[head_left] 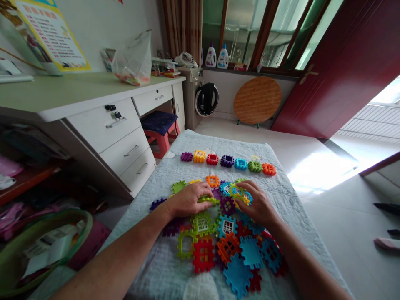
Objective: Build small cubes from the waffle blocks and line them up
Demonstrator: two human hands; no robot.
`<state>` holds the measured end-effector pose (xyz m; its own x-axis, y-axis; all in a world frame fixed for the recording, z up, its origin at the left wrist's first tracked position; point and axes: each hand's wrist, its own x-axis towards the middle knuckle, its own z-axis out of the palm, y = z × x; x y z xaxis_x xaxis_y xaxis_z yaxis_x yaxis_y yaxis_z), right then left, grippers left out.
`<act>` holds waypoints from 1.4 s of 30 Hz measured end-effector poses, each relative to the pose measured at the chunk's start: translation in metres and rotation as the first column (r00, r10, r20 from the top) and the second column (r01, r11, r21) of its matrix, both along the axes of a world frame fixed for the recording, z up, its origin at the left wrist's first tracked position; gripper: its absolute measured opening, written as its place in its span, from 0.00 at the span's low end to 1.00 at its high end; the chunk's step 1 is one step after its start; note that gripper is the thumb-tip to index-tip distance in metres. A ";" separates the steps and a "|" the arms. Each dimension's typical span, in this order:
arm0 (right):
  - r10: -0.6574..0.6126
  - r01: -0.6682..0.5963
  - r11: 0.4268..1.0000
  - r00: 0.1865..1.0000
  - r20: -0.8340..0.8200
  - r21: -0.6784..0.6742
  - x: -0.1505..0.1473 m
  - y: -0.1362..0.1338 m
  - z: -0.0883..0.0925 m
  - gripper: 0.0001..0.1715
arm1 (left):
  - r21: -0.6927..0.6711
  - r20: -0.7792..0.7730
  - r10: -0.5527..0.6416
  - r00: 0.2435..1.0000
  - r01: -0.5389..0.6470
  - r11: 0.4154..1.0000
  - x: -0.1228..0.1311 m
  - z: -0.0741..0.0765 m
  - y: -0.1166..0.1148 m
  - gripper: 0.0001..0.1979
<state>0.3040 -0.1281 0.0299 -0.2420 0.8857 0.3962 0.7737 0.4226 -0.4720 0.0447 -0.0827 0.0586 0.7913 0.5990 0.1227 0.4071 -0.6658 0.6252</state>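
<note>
My left hand (pixel 191 199) is closed on a lime-green interlocking building tile (pixel 208 200), gripped at its edge between thumb and fingers. My right hand (pixel 256 204) has its fingers curled round a yellow tile (pixel 238 192), partly covered by the fingers. Beneath and in front of both hands lies a loose pile of notched plastic tiles, among them a red window tile (pixel 203 255), an orange one (pixel 228 248), a plain blue one (pixel 238 276) and a green arched-window tile (pixel 202 224). Beyond the pile stands a row of small block shapes, including a yellow one (pixel 199 156) and an orange one (pixel 269 168).
A pale cloth (pixel 162 175) covers the table. To the left are a white desk (pixel 103 125) with drawers, a red stool (pixel 162 139) and a green-rimmed basket (pixel 89 231). A washing machine (pixel 190 98) and a round wooden tabletop (pixel 258 100) stand at the back.
</note>
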 end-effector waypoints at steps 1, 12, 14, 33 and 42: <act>0.014 -0.014 1.000 1.000 -0.011 -0.005 -0.003 -0.001 0.002 0.21 | -0.009 0.020 0.030 0.999 -0.030 1.000 0.001 0.000 0.001 0.07; 0.049 -0.049 0.999 0.998 -0.039 0.000 -0.006 -0.001 0.005 0.20 | -0.253 0.178 0.221 0.959 -0.173 0.952 0.013 -0.019 0.020 0.14; 0.048 -0.048 0.999 0.998 -0.036 0.000 -0.006 -0.001 0.004 0.20 | -0.108 0.144 0.263 0.954 -0.249 0.962 0.015 -0.022 0.024 0.16; 0.098 -0.098 0.994 0.995 0.011 -0.057 -0.008 0.005 0.001 0.28 | 0.237 -0.097 0.340 0.936 -0.309 0.921 0.012 -0.033 0.028 0.27; -0.114 0.111 0.993 0.991 -0.074 -0.039 0.030 0.009 -0.003 0.19 | 0.337 -0.089 0.287 0.954 -0.242 0.910 0.010 -0.021 0.020 0.29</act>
